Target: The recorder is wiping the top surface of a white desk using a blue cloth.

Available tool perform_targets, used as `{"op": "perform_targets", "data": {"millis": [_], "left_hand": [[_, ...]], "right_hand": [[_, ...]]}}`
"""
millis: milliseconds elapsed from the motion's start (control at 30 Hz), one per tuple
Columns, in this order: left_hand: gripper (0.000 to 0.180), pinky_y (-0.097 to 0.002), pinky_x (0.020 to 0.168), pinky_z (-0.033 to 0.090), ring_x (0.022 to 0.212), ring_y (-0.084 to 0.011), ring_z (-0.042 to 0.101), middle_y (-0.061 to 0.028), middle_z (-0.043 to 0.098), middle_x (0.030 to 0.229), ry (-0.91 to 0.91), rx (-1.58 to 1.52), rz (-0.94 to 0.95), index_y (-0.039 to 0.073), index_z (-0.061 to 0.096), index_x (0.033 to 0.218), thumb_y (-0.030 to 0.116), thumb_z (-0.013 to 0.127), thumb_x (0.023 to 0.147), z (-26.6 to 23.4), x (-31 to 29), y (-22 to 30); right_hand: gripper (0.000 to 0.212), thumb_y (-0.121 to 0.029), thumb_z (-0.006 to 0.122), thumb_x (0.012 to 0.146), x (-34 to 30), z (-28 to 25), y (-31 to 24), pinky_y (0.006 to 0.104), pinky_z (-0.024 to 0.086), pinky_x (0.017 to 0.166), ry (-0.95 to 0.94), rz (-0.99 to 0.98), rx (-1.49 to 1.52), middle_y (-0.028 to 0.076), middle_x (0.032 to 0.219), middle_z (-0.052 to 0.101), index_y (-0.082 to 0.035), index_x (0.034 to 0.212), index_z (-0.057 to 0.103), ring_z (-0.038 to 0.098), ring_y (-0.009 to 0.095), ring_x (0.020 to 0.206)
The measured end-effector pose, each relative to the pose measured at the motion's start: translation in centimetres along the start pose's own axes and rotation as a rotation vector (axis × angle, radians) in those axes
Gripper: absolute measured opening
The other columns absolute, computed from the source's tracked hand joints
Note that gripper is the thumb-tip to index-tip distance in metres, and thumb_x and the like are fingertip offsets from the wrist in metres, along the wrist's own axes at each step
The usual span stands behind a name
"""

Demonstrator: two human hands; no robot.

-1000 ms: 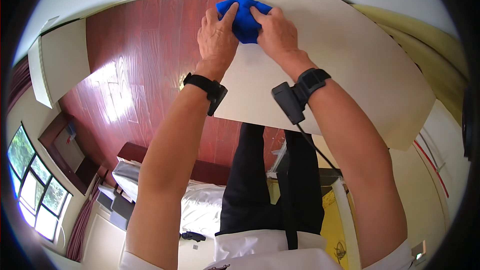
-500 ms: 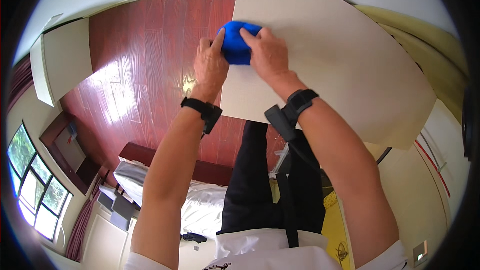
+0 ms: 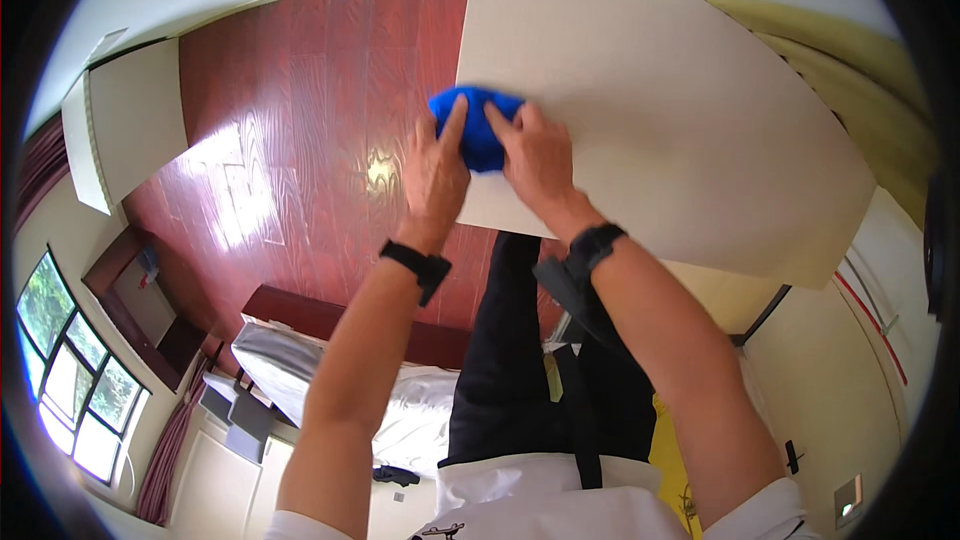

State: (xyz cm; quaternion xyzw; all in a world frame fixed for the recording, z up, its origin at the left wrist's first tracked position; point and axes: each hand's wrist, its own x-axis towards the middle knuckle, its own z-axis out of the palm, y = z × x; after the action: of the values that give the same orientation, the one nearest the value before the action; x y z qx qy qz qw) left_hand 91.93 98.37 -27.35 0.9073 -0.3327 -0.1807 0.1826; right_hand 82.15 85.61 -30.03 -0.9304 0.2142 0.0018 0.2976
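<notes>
Between my two hands is a soft blue cloth (image 3: 482, 145), folded or bunched into a small bundle, at the left edge of the pale table (image 3: 650, 140). My left hand (image 3: 436, 175) grips its left side, with the index finger laid along the top. From the right, my right hand (image 3: 541, 155) pinches the same cloth, index finger pressed on its upper face. The undersides of both grips are hidden. Each wrist wears a black strap with a dark module.
Reddish wood flooring (image 3: 320, 130) lies left of the table. A white-covered bed (image 3: 420, 405) stands behind, near my legs. A pale cabinet (image 3: 135, 120) is at the far left, and an olive curtain (image 3: 840, 90) hangs beyond the table's right side.
Both hands have drawn the blue cloth nearer to me along the table's left edge. The cloth's outline has become more crumpled, narrowing toward its near end.
</notes>
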Motion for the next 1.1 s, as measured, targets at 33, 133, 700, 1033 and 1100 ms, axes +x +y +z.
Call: {"op": "perform_targets", "data": {"millis": [33, 133, 700, 1033, 1100], "left_hand": [[0.061, -0.0501, 0.088, 0.053, 0.104, -0.0436, 0.059, -0.0233, 0.056, 0.115, 0.069, -0.041, 0.025, 0.016, 0.058, 0.144, -0.005, 0.054, 0.087, 1.0, -1.9, -0.7], [0.062, -0.0500, 0.092, 0.053, 0.110, -0.0447, 0.058, -0.0252, 0.054, 0.121, 0.007, 0.041, 0.000, 0.018, 0.059, 0.143, -0.005, 0.056, 0.086, 1.7, -7.2, -0.4], [0.060, -0.0493, 0.084, 0.055, 0.101, -0.0411, 0.061, -0.0197, 0.055, 0.109, -0.145, 0.040, 0.052, 0.017, 0.064, 0.138, -0.006, 0.059, 0.082, 3.5, -5.0, 3.8], [0.064, -0.0480, 0.083, 0.055, 0.101, -0.0401, 0.060, -0.0185, 0.054, 0.109, -0.094, 0.022, 0.150, 0.016, 0.060, 0.142, -0.006, 0.059, 0.081, 6.3, -3.3, 8.7], [0.066, -0.0478, 0.083, 0.056, 0.101, -0.0399, 0.060, -0.0182, 0.054, 0.108, -0.248, 0.024, 0.092, 0.017, 0.060, 0.142, -0.006, 0.059, 0.081, 6.2, -5.9, 9.6]], "right_hand": [[0.047, -0.002, 0.059, 0.086, -1.6, 0.4, -0.4, 0.0427, 0.044, 0.076, -0.028, -0.006, -0.001, 0.009, 0.094, 0.058, -0.016, 0.130, 0.069, 0.060, 0.027, 0.087], [0.052, 0.001, 0.063, 0.080, -7.6, 1.5, -0.5, 0.0416, 0.045, 0.073, -0.052, -0.047, 0.015, 0.007, 0.085, 0.054, -0.017, 0.128, 0.072, 0.058, 0.025, 0.082], [0.044, -0.004, 0.062, 0.084, -8.7, -1.9, 3.7, 0.0405, 0.043, 0.075, -0.033, 0.071, 0.009, 0.003, 0.087, 0.055, -0.020, 0.123, 0.075, 0.058, 0.020, 0.086], [0.050, 0.000, 0.065, 0.080, -9.5, -3.9, 7.3, 0.0404, 0.045, 0.079, 0.058, 0.182, -0.033, 0.005, 0.089, 0.054, -0.019, 0.126, 0.073, 0.058, 0.024, 0.089], [0.051, 0.000, 0.065, 0.080, -12.6, -4.8, 7.7, 0.0404, 0.045, 0.080, 0.060, 0.160, 0.011, 0.005, 0.088, 0.054, -0.021, 0.125, 0.074, 0.058, 0.024, 0.089]]}}
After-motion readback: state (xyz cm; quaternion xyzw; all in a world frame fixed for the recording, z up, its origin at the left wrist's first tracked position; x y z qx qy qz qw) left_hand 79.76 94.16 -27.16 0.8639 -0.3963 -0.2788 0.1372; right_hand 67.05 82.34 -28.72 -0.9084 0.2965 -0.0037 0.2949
